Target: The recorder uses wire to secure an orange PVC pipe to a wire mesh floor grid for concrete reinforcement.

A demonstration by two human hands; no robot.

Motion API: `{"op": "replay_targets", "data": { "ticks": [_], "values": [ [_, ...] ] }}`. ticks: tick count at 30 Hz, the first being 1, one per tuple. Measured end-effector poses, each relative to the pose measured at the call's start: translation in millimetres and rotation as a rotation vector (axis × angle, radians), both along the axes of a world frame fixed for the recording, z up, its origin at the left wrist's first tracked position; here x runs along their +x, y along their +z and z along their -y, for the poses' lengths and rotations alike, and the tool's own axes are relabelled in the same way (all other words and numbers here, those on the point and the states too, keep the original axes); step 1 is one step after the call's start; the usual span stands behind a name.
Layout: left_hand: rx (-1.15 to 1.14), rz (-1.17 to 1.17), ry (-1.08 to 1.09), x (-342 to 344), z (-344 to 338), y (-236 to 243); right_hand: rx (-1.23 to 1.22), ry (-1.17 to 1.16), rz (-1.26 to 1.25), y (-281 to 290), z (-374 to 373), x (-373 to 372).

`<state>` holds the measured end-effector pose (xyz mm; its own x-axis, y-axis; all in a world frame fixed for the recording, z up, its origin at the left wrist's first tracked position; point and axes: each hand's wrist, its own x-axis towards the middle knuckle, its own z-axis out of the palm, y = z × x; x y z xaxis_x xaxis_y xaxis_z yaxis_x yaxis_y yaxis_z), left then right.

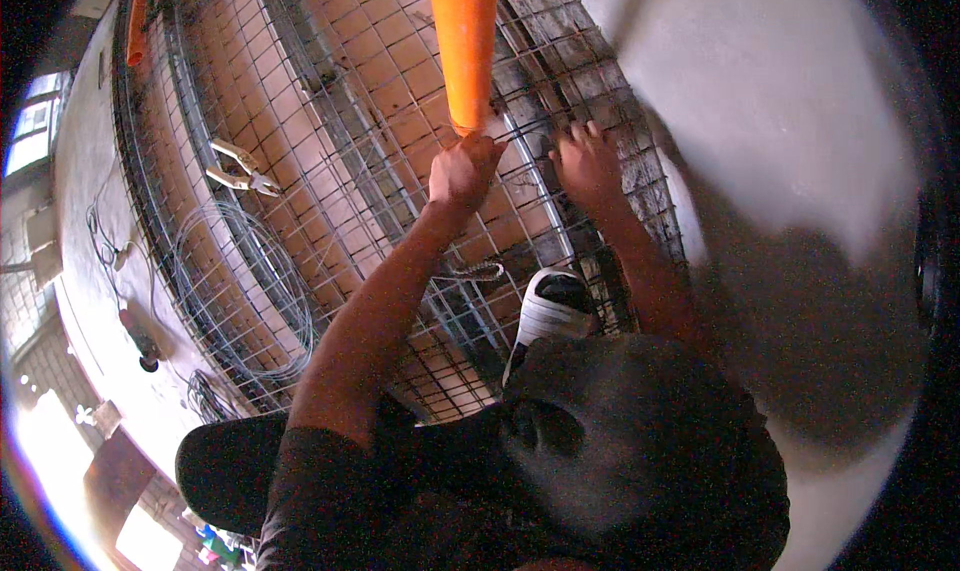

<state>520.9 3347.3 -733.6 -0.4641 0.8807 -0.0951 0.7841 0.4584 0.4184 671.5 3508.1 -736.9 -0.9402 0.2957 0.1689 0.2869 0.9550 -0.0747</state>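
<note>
My left hand (pixel 462 179) is closed in a fist over the wire mesh, right at the lower end of an orange pipe (pixel 466 51). What the fist holds is hidden, and I cannot tell whether it grips the pipe. To its right, my right hand (pixel 592 169) reaches onto the steel mesh (pixel 385 76) near the wall, fingers apart and slightly bent, with no held thing visible. Off to the left, light-handled pliers (pixel 240 169) lie on the mesh. Below the hands a short, pale twisted piece (pixel 478 271) rests on it.
A coil of grey wire (pixel 250 291) spreads over the mesh at left. Another orange pipe (pixel 138 26) lies at the far left. A white shoe (pixel 550 316) stands on the mesh below my hands. A pale wall (pixel 780 101) rises at right. A dark-handled tool (pixel 138 336) lies beyond the mesh.
</note>
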Motion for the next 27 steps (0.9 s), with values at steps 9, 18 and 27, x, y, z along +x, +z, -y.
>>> {"op": "replay_targets", "data": {
  "ticks": [9, 18, 27],
  "values": [
    [0.232, 0.243, -0.156, -26, 15, -8, -0.124, -0.118, 0.186, -15, 2, -14],
    [0.216, 0.296, -0.163, -33, 27, -16, 0.096, 0.050, 0.103, 14, -4, -25],
    [0.183, 0.162, -0.052, -6, 5, 3, -0.284, -0.200, 0.359, 9, -18, -10]
  ]
}}
